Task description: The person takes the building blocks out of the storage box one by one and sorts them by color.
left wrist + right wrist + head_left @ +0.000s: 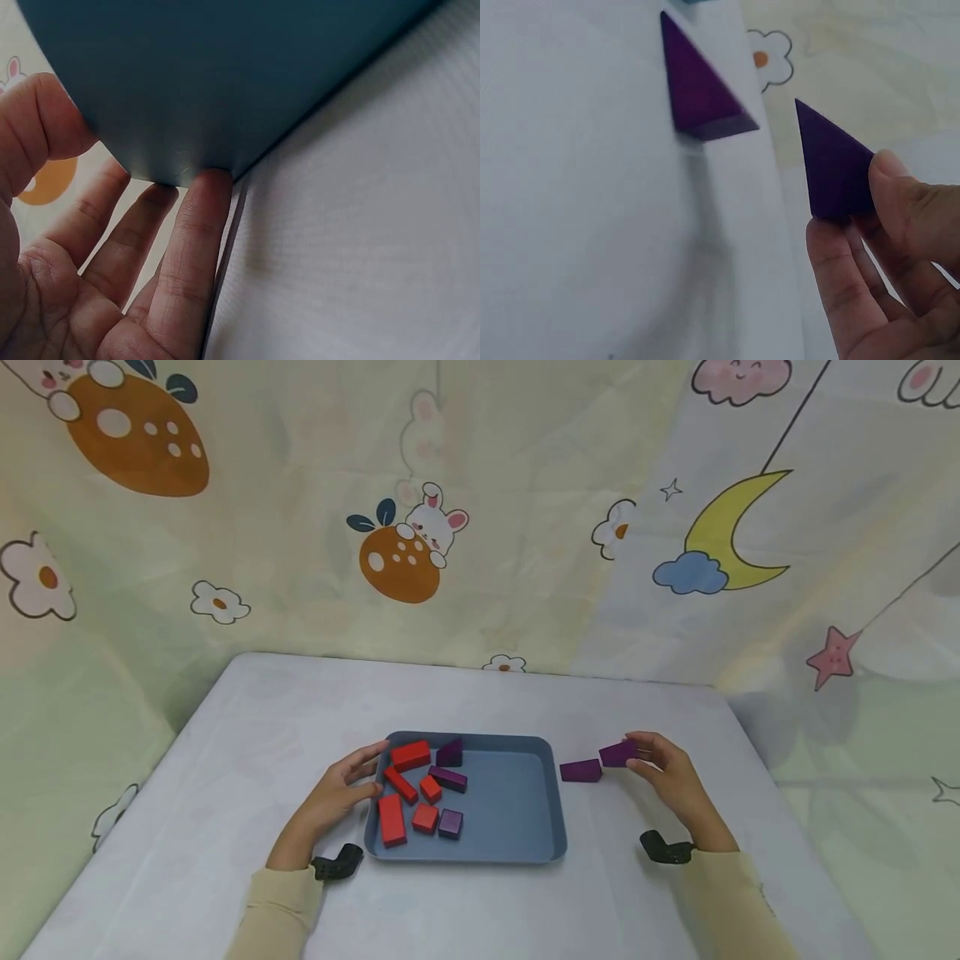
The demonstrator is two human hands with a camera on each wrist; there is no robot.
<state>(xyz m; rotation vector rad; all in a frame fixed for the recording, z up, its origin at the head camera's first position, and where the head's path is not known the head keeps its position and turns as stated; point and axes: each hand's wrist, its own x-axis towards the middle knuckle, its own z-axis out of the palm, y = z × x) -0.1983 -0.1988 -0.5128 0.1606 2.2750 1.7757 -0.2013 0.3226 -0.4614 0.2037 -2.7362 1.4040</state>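
My left hand point(335, 793) rests at the left side of a blue-grey tray point(510, 857). Its fairly straight fingers point(187, 255) touch the tray's outer wall point(225, 82), with the thumb spread away from them. On the right, my right hand point(671, 777) pinches a purple wedge-shaped block point(836, 169) between thumb and fingertips, above the table. Close beside it, a second purple wedge-shaped block point(581, 771) lies just outside the tray's right edge. Several red blocks point(392, 821) and a few purple ones, among them a small purple cube point(451, 823), sit in the tray's left half.
A white-covered table point(480, 910) carries the tray. Behind it hangs a patterned cloth point(525, 527) with cartoon rabbits, flowers and a moon. Each wrist wears a black device, such as the left one point(339, 862).
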